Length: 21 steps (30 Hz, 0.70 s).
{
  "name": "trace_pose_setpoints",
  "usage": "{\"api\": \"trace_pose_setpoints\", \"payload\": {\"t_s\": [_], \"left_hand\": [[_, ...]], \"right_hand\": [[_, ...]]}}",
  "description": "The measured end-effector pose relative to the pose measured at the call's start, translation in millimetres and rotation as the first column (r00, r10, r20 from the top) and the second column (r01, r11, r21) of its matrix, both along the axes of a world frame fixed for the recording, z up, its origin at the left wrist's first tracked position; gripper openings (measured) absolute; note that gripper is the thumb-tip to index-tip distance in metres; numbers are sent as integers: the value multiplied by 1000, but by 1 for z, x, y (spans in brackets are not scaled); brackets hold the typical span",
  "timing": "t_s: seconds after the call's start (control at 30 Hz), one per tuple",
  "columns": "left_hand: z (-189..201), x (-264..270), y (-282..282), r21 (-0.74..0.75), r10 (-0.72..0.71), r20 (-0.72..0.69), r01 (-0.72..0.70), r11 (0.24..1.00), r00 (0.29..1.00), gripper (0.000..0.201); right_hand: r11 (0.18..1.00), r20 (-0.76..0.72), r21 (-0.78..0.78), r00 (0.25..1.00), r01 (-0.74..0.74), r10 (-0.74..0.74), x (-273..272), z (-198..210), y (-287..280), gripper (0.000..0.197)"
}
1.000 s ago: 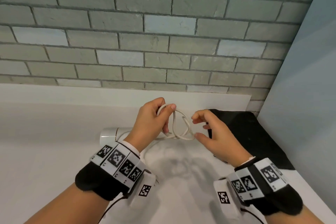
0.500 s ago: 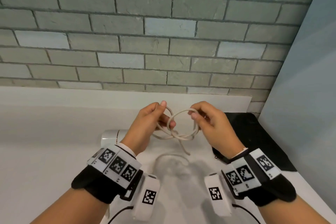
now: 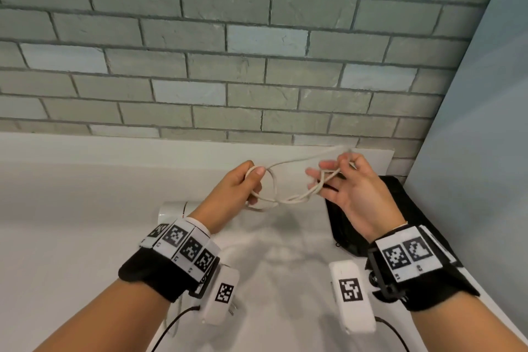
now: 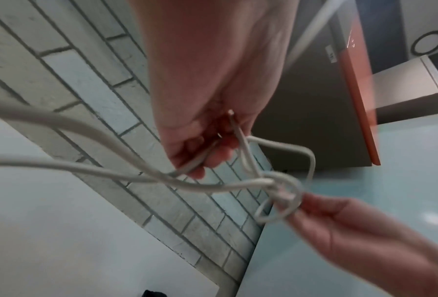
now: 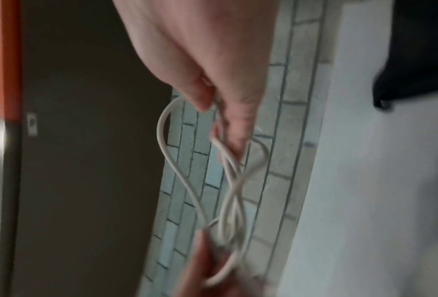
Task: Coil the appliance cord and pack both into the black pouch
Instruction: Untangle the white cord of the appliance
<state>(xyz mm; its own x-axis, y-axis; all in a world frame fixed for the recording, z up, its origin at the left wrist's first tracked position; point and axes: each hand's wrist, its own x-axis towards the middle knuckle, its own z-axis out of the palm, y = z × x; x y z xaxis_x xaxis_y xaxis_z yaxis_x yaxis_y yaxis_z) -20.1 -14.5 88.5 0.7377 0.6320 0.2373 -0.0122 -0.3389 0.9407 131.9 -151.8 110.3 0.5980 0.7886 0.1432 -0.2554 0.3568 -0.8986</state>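
cord: thin white cord, held in the air above the white counter, strung between both hands with loops crossing mid-span
left hand: left hand curled round a loop, thumb pressing the cord onto the fingers
right hand: right hand half open, lower fingers spread, a strand caught near the fingertips; exact hold blurred
appliance: white appliance on the counter, just behind the left wrist, mostly hidden
pouch: black pouch lying flat at right, beneath the right hand
handling: likely light, limp, springy, so loops may slip
hold: best pinched where the loops cross
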Motion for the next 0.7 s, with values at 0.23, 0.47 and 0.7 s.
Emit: {"api": "trace_pose_setpoints", "payload": {"t_s": [0.23, 0.47, 0.7], "left_hand": [[10, 1, -5, 189, 46, 36, -52, 981, 998, 27], [13, 1, -14, 186, -12, 20, 8, 982, 1000, 30], [-13, -10, 12, 168, 212, -80, -196, 966, 974, 36]], "right_hand": [[913, 947, -3, 295, 408, -129, -7, 4, -4, 46], [904, 989, 83, -147, 419, -23, -28, -1, 26, 27], [916, 511, 160, 763, 368, -396, 0, 21, 6, 23]]}}
